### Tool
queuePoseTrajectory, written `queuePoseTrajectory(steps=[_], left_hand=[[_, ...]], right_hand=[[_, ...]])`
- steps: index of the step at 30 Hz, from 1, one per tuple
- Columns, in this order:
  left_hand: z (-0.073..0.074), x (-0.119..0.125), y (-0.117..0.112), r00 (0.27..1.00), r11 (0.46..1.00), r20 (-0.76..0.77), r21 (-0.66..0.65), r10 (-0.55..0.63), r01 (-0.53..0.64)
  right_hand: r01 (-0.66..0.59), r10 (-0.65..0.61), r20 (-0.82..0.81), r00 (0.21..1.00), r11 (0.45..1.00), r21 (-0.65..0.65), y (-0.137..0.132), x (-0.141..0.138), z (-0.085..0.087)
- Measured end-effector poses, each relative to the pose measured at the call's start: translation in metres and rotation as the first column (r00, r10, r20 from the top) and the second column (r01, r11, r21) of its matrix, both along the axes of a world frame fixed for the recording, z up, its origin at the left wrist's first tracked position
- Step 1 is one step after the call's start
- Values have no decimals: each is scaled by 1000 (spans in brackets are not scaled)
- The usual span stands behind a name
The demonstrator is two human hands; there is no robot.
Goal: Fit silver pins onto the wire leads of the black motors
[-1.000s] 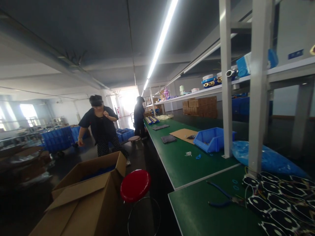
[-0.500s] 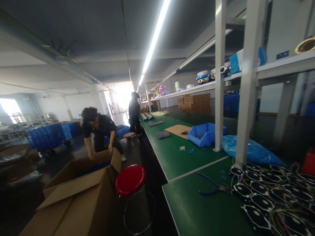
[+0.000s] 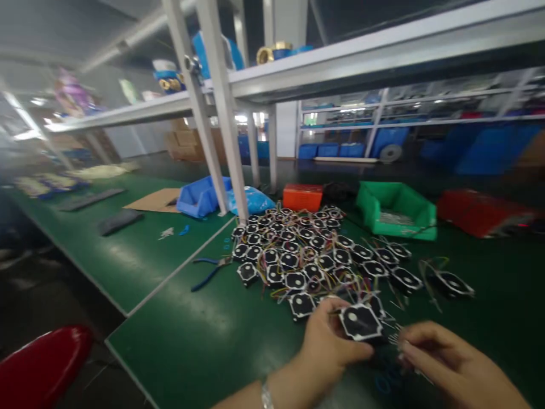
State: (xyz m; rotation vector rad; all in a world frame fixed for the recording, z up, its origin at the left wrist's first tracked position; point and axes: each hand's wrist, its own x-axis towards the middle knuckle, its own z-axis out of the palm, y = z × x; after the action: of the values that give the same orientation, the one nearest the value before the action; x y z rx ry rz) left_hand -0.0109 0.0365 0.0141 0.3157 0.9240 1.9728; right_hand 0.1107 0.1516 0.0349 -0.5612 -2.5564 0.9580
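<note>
My left hand (image 3: 321, 343) is closed round the edge of a black square module (image 3: 361, 322) with white corners and a pale round spot, holding it just above the green bench. To its right, my right hand (image 3: 451, 358) is closed in a pinch; motion blur hides what its fingertips hold. Small pale pins (image 3: 394, 339) show by those fingertips. Blue rings (image 3: 382, 383) lie on the bench between the hands. Beyond the left hand spread many similar black modules (image 3: 296, 279) with thin coloured wires.
Blue-handled pliers (image 3: 208, 275) lie left of the modules. A green bin (image 3: 395, 227), an orange box (image 3: 302, 197) and a blue bin (image 3: 200, 199) stand farther back. Metal posts (image 3: 225, 113) carry a shelf (image 3: 361, 62) overhead. A red stool (image 3: 46, 363) stands lower left.
My view has swung right and down from the aisle, co-workers and cardboard box to the bench. Both my hands have come into view, the left one holding a module.
</note>
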Motion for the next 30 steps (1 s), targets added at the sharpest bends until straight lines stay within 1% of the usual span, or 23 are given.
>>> queuePoseTrajectory(steps=[1, 2, 3, 5, 9, 12, 15, 16, 18, 20, 21, 22, 23, 24, 25, 27, 28, 30], left_hand=[[0, 0, -1, 1000, 1000, -10, 10, -15, 16], [0, 0, -2, 1000, 1000, -20, 3, -24, 24], [1, 0, -3, 999, 999, -28, -3, -32, 32], [2, 2, -5, 998, 999, -47, -17, -38, 37], [3, 8, -7, 996, 998, -73, -37, -45, 42], [4, 10, -7, 995, 999, -85, -30, -47, 45], [3, 11, -9, 994, 999, -103, -40, -41, 37], [3, 11, -9, 993, 998, -107, -49, -41, 35], [1, 10, -10, 993, 997, -113, -66, -40, 33], [0, 8, -10, 993, 997, -108, -74, -35, 27], [0, 7, -10, 994, 997, -101, -73, -32, 25], [0, 5, -10, 995, 997, -91, -68, -31, 25], [1, 3, -10, 996, 998, -80, -57, -35, 30], [1, 2, -10, 997, 998, -67, -42, -50, 48], [2, 1, -10, 995, 997, -54, -24, -80, 78], [4, 0, -12, 984, 985, -27, 13, -174, 174], [4, 1, -13, 974, 974, -15, 26, -226, 226], [4, 3, -15, 952, 952, 1, 34, -305, 305]], right_hand=[[26, -25, 14, 1000, 989, -142, -2, 5, 5], [80, -85, -12, 996, 967, -241, -6, 6, 9], [117, -130, -25, 991, 950, -289, -9, 5, 14], [164, -191, -55, 980, 935, -315, -16, 0, 21], [154, -171, -44, 984, 954, -258, -24, -5, 26], [141, -147, -14, 989, 965, -223, -25, -5, 24], [139, -146, -26, 989, 975, -172, -27, -4, 21], [140, -147, -44, 988, 982, -126, -28, -3, 19], [126, -123, -102, 987, 992, 19, -31, -3, 16], [70, -40, -161, 986, 980, 184, -34, -2, 13], [31, 14, -180, 983, 970, 243, -34, -2, 13], [-4, 57, -190, 980, 963, 271, -33, -1, 13], [-19, 73, -199, 977, 964, 264, -32, -1, 15], [-10, 58, -205, 977, 974, 227, -31, 0, 17], [24, 14, -215, 976, 985, 171, -29, 0, 19], [117, -102, -241, 965, 992, 48, -25, 1, 23], [148, -141, -255, 956, 989, 7, -24, 2, 24], [163, -156, -298, 942, 987, -2, -23, 1, 25]])
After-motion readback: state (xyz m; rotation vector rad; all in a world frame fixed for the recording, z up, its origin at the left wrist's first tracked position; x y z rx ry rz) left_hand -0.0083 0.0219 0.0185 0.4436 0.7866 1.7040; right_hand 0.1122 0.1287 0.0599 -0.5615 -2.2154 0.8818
